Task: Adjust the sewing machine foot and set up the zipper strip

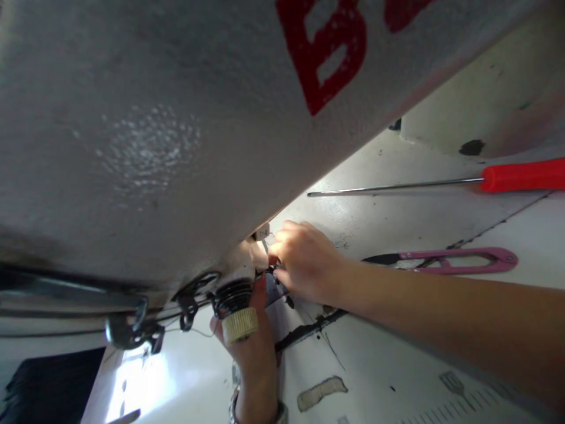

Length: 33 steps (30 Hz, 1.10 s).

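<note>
A sewing machine head (pixel 212 176) fills the upper left, with its needle area low at the middle. My right hand (pixel 313 262) is closed there, its fingertips bent together close to the needle area. What is between them is too small to make out. My left hand (pixel 253 344), with a watch at the wrist, reaches up from below. A finger of it points up to the same spot, meeting the right fingertips or nearly so. The thread tension knob (pixel 239 325) covers part of this hand, and whatever its curled fingers hold is hidden.
A screwdriver (pixel 521 178) with a red handle lies on the machine bed at the right. Pink thread snips (pixel 468 261) lie beyond my right forearm. Thread guides (pixel 132 333) stick out at the lower left. A worn tape piece (pixel 322 393) is stuck on the white table.
</note>
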Available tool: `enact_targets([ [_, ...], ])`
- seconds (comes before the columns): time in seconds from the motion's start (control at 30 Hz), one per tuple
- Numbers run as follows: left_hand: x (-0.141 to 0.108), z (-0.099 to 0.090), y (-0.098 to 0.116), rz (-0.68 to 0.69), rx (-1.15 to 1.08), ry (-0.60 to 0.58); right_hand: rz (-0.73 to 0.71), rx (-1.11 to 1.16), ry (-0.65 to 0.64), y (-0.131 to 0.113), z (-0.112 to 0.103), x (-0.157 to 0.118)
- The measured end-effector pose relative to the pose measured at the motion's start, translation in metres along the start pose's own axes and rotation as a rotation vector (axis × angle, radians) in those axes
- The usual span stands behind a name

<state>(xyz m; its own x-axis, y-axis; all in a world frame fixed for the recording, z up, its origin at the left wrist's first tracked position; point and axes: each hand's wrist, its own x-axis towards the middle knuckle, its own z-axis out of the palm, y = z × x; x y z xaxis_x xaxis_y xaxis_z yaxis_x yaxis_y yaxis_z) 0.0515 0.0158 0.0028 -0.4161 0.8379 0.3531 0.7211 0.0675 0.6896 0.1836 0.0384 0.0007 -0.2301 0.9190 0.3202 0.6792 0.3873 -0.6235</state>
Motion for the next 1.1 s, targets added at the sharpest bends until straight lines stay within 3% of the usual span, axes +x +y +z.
enact_targets([
  [0.23,-0.002,0.002,0.011,-0.004,-0.072,0.019,0.077,0.122,-0.040,0.006,-0.007,-0.001],
  [0.4,-0.004,-0.001,0.010,-0.015,-0.085,0.003,0.010,-0.009,-0.044,-0.001,-0.002,-0.001],
  [0.57,-0.002,0.000,0.005,0.045,-0.149,-0.124,-0.012,-0.102,-0.003,-0.010,0.006,0.000],
  [0.77,0.005,0.004,0.005,0.012,-0.152,-0.044,0.038,-0.162,0.031,-0.015,0.009,-0.004],
  [0.9,0.005,0.000,0.008,0.003,-0.114,-0.111,0.001,-0.192,0.058,-0.016,0.009,-0.006],
  [1.1,0.002,-0.002,0.009,-0.008,-0.161,-0.084,0.025,-0.186,-0.021,-0.019,0.007,-0.005],
])
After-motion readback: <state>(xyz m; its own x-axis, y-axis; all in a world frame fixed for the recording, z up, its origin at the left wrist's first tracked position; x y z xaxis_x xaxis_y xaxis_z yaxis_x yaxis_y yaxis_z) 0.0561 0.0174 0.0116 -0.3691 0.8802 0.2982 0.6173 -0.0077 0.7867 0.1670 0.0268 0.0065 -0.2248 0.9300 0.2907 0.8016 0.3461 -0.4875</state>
